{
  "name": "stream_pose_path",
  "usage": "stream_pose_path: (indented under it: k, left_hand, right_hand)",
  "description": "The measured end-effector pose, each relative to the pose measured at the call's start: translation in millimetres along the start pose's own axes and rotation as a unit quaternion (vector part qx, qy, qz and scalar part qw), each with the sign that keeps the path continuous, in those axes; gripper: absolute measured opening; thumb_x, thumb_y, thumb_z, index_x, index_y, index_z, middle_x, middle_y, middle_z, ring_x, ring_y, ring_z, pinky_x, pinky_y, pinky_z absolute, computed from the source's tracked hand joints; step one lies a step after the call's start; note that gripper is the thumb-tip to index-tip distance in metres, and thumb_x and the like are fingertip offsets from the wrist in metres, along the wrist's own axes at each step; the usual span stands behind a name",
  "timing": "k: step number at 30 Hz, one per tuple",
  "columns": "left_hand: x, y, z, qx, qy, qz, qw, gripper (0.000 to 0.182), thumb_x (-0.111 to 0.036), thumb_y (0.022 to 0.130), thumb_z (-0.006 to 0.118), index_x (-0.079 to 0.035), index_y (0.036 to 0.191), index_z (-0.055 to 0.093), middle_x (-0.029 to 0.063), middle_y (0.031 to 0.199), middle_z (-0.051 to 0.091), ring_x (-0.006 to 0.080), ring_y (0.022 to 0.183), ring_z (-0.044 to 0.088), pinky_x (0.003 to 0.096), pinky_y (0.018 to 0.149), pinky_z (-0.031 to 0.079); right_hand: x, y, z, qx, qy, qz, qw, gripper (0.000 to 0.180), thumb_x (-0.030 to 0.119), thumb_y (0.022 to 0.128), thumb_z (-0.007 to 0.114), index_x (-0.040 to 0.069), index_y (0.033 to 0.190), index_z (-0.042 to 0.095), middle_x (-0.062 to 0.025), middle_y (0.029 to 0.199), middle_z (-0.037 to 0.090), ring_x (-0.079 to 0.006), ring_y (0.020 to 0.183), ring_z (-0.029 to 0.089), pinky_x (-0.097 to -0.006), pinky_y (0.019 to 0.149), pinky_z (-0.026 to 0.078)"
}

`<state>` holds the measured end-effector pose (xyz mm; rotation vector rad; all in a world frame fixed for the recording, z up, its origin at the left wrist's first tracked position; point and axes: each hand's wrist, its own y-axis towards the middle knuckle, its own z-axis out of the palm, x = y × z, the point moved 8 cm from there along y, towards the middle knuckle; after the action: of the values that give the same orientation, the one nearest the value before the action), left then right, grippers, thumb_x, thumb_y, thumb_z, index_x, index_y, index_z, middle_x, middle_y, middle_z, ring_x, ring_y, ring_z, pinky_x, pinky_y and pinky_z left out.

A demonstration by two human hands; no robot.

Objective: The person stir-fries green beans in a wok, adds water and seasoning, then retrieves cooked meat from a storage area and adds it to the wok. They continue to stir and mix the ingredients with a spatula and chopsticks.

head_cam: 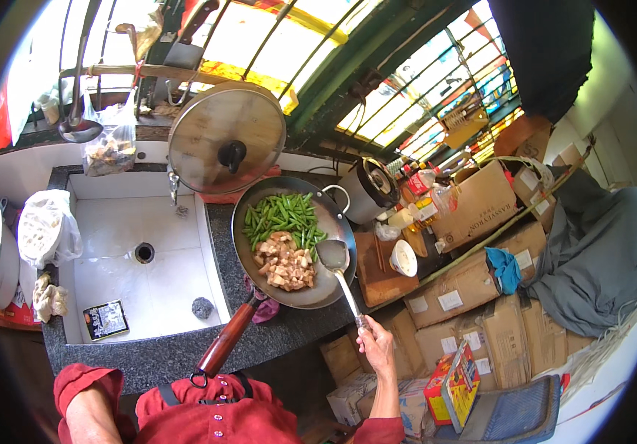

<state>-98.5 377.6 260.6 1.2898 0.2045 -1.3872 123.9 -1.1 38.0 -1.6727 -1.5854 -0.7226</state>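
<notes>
My right hand (376, 343) grips the handle of a metal wok spatula (333, 255), whose blade rests over the right side of a wok (326, 294). Cut green beans (282, 216) fill the far part of the wok. Diced pale-brown meat (285, 262) is heaped on the near side, touching the beans. The wok sits on the dark stone counter (274, 330), and its wooden handle (226, 339) points towards my body with nobody holding it. My left hand is out of view; only the forearm and red sleeve show at the lower left.
A white-tiled sink (118, 222) lies left of the wok, holding a black packet (106, 320) and a scouring pad (202, 307). A glass lid (226, 139) leans behind. To the right are a chopping board (376, 288), a white bowl (403, 258) and stacked cardboard boxes (446, 294).
</notes>
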Motion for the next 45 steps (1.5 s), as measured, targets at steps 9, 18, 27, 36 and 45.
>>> stream_pose_path:
  k: [9, 18, 27, 36, 45]
  left_hand:
    - [18, -23, -10, 0.009, 0.163, 0.097, 0.982, 0.061, -0.035, 0.087, 0.060, -0.008, 0.137, 0.037, 0.0259, 0.136, 0.035, 0.0378, 0.119, 0.045, 0.0497, 0.096, 0.036]
    - [223, -61, -140, -0.300, 0.150, -0.309, 0.890, 0.077, -0.031, 0.083, 0.069, -0.004, 0.142, 0.027, 0.0249, 0.138, 0.035, 0.0322, 0.126, 0.042, 0.0410, 0.099, 0.039]
    - [274, -59, -124, -0.252, -0.093, -0.440, 0.857, 0.052, -0.015, 0.086, 0.061, -0.001, 0.131, 0.038, 0.0106, 0.094, 0.062, 0.0147, 0.056, 0.058, 0.0279, 0.050, 0.050]
    - [290, -63, -121, -0.252, -0.148, -0.407, 0.866, 0.053, -0.017, 0.087, 0.061, -0.003, 0.133, 0.037, 0.0086, 0.091, 0.060, 0.0135, 0.059, 0.058, 0.0264, 0.051, 0.051]
    - [279, -62, -124, -0.259, -0.111, -0.420, 0.863, 0.054, -0.019, 0.087, 0.063, -0.004, 0.133, 0.038, 0.0091, 0.092, 0.061, 0.0142, 0.058, 0.059, 0.0262, 0.052, 0.052]
  right_hand:
    - [64, -1, 16, -0.111, -0.347, -0.220, 0.905, 0.052, 0.003, 0.077, 0.061, 0.010, 0.128, 0.050, -0.0212, 0.090, 0.054, -0.0392, 0.078, 0.059, -0.0457, 0.069, 0.048]
    - [110, 42, 80, -0.184, -0.511, -0.358, 0.760, 0.053, -0.003, 0.079, 0.060, 0.014, 0.128, 0.048, -0.0132, 0.085, 0.047, -0.0254, 0.070, 0.053, -0.0370, 0.055, 0.048]
    - [115, 69, 92, -0.241, -0.617, -0.311, 0.681, 0.032, 0.013, 0.083, 0.054, 0.018, 0.115, 0.055, -0.0088, 0.090, 0.051, -0.0227, 0.079, 0.053, -0.0346, 0.061, 0.046]
    - [106, 46, 76, -0.131, -0.549, -0.222, 0.795, 0.051, 0.009, 0.076, 0.066, 0.013, 0.124, 0.047, -0.0127, 0.098, 0.051, -0.0289, 0.090, 0.054, -0.0404, 0.071, 0.048]
    - [113, 75, 107, -0.211, -0.599, -0.271, 0.723, 0.039, 0.011, 0.084, 0.057, 0.016, 0.122, 0.049, -0.0126, 0.091, 0.056, -0.0252, 0.080, 0.056, -0.0386, 0.066, 0.045]
